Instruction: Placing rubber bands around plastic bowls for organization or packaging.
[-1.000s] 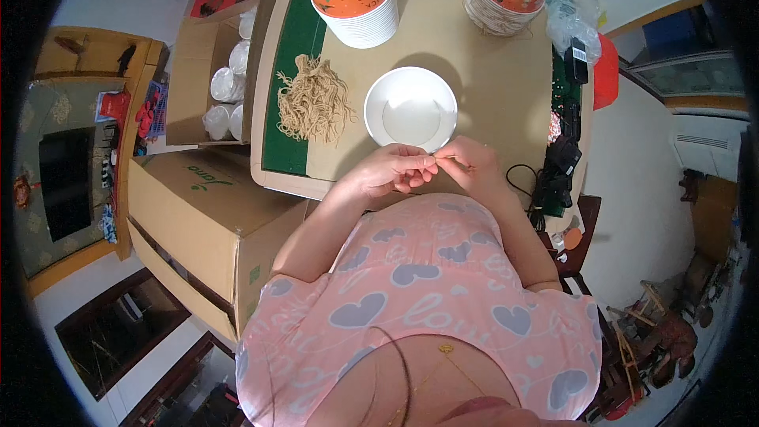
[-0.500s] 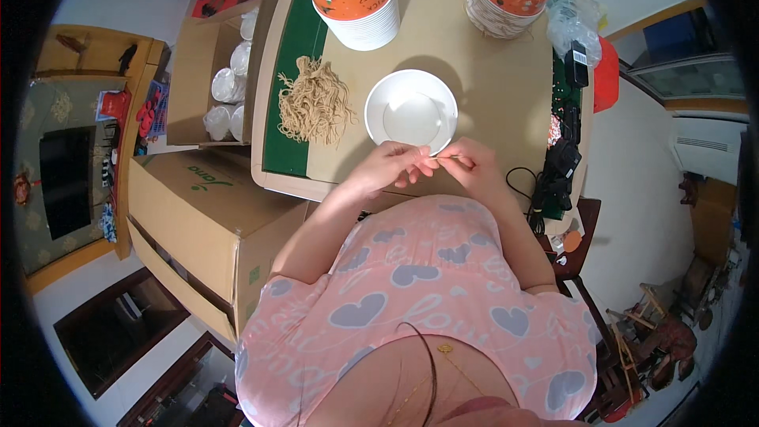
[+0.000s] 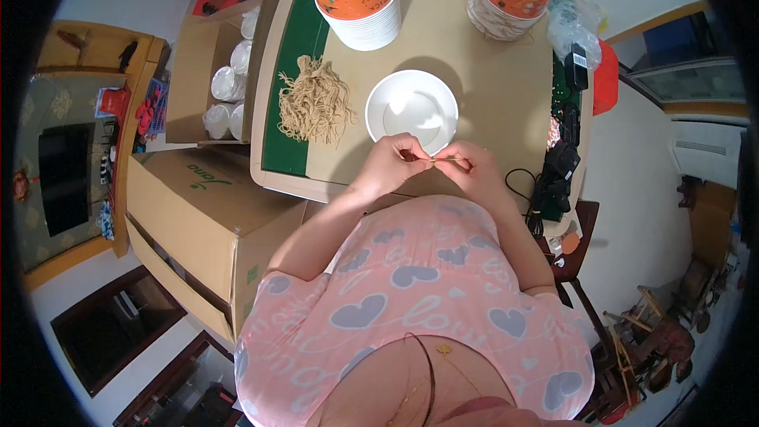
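Observation:
Just in front of my body, a white round paper tub stands with its open mouth up. At its near rim my left hand and my right hand meet, fingertips almost touching. Both are closed in a pinch on a short, thin tan string; most of it is hidden by the fingers. Whether the string passes through the rim is too small to tell. To the left of the tub lies a loose heap of tan strings.
Tall stacks of tubs with orange and green printing stand at the back left and back right. Black cables and a clear plastic bag line the right edge. Cardboard boxes stand left of the table.
My left hand's fingers have curled from a looser, spread pose into a pinch beside the right fingertips. My right hand stays nearly in place; the tub has not visibly moved.

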Available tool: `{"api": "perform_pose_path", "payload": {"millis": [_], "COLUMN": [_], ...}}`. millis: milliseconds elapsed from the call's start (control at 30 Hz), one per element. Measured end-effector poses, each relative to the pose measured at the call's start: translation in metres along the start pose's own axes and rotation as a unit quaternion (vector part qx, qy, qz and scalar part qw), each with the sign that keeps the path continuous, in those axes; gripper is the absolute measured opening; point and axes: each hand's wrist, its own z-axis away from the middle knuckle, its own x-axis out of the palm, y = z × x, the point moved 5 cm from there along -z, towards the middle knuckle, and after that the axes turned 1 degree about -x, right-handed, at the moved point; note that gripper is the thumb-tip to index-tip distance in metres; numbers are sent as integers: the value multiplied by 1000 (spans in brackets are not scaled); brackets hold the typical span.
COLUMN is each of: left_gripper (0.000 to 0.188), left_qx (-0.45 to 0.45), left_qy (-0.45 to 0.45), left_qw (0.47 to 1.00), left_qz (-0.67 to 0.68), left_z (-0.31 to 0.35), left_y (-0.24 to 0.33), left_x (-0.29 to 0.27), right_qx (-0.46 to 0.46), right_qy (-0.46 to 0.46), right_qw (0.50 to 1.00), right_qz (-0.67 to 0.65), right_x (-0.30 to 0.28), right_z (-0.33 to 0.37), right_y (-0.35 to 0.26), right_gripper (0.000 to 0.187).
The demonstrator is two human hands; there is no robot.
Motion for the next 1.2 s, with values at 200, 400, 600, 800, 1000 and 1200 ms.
{"api": "perform_pose_path", "payload": {"millis": [200,400,600,800,1000,1200], "left_gripper": [13,8,12,16,15,12], "left_qx": [154,224,159,150,175,210], "left_qy": [126,171,211,203,200,200], "left_qw": [964,933,939,939,935,911], "left_qz": [-174,-223,-218,-233,-235,-293], "left_z": [7,-21,-76,-86,-87,-86], "left_y": [25,31,-18,-16,-8,1], "left_x": [7,13,10,14,13,18], "right_qx": [23,96,160,181,161,134], "right_qy": [39,137,195,161,142,114], "right_qw": [999,973,952,955,956,968], "right_qz": [-26,-159,-175,-172,-197,-178], "right_x": [2,-10,-32,-29,-23,-24], "right_z": [-1,-13,-33,-42,-49,-51], "right_y": [13,74,124,149,134,148], "right_gripper": [8,4,6,9,8,10]}}
